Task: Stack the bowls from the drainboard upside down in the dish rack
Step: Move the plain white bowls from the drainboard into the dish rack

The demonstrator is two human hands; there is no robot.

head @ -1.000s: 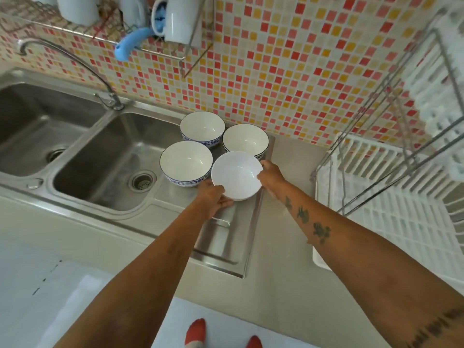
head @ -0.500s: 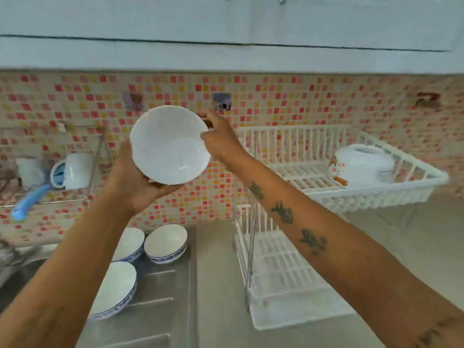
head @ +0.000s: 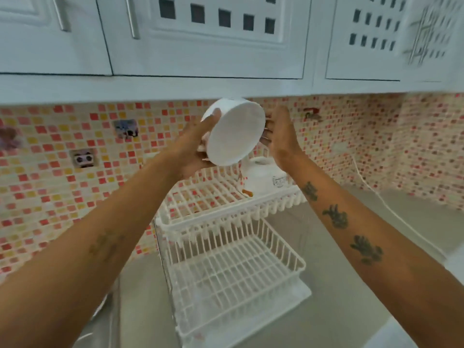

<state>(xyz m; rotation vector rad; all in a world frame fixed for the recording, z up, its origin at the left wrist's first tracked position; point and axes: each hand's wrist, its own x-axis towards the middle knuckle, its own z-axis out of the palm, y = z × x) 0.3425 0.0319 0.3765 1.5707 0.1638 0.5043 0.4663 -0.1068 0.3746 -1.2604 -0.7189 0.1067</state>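
Grey counter [head: 339, 285] under mosaic-tiled wall [head: 50, 159]

Bowl [head: 234, 133]: white, smooth, ceramic-looking, low sheen. Dish rack [head: 233, 267]: white coated wire grid, plastic-looking, slightly glossy. Backsplash [head: 50, 156]: small mosaic tiles, glazed. Counter [head: 351, 297]: grey, smooth, matt. Cabinets [head: 200, 33]: white, painted look, metal bar handles.

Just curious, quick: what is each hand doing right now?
Left hand: holding the bowl.
Right hand: open, fingers at the bowl's rim; grip cannot be told.
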